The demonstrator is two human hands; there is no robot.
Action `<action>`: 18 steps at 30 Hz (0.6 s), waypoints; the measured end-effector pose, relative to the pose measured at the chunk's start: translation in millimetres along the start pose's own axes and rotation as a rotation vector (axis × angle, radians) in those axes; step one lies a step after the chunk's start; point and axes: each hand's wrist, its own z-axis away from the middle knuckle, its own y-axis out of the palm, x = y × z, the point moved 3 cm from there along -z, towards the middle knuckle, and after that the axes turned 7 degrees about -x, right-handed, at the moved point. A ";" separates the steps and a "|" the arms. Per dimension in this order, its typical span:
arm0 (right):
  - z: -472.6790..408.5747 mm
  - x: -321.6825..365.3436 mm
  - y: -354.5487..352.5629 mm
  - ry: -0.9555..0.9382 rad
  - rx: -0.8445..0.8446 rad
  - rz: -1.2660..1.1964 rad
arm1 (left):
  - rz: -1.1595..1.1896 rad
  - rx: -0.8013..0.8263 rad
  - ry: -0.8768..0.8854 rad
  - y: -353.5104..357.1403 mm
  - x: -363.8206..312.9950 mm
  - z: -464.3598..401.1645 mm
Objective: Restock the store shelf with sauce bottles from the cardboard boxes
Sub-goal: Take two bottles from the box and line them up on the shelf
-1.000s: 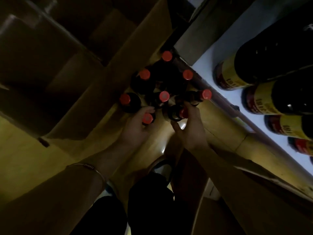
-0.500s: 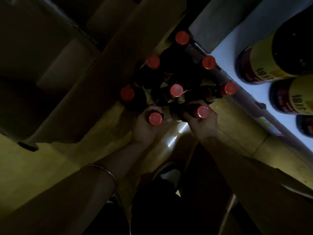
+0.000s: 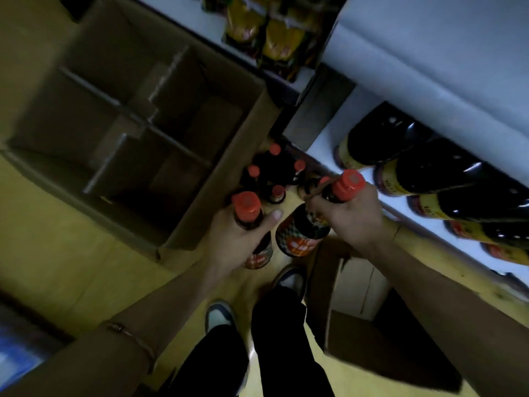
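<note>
Red-capped sauce bottles are filling both hands; the left hand (image 3: 237, 239) is gripping one dark bottle (image 3: 248, 213) round its neck, fingers curled behind it and the thumb (image 3: 272, 219) pressing across the front just below the cap; the right hand (image 3: 347, 216) is wrapping its fingers round the neck of a second bottle (image 3: 303, 230), whose orange label is hanging below the knuckles; beyond both sets of fingertips, more red-capped bottles (image 3: 272, 173) are standing on the yellow floor (image 3: 71, 253), beside the open cardboard box (image 3: 137, 133) with dividers; past the right hand, the white shelf (image 3: 323, 138) is carrying a row of large dark bottles (image 3: 429, 170).
</note>
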 end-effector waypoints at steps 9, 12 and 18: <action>78.4 235.4 -162.9 -0.056 -0.165 -0.017 | 0.104 0.033 0.265 -85.2 -263.9 73.9; 121.6 304.1 -214.0 -0.067 -0.213 0.000 | 0.078 0.117 0.401 -107.4 -343.6 108.9; 207.1 401.0 -315.8 -0.084 -0.381 0.027 | 0.080 0.254 0.587 -123.1 -473.8 173.0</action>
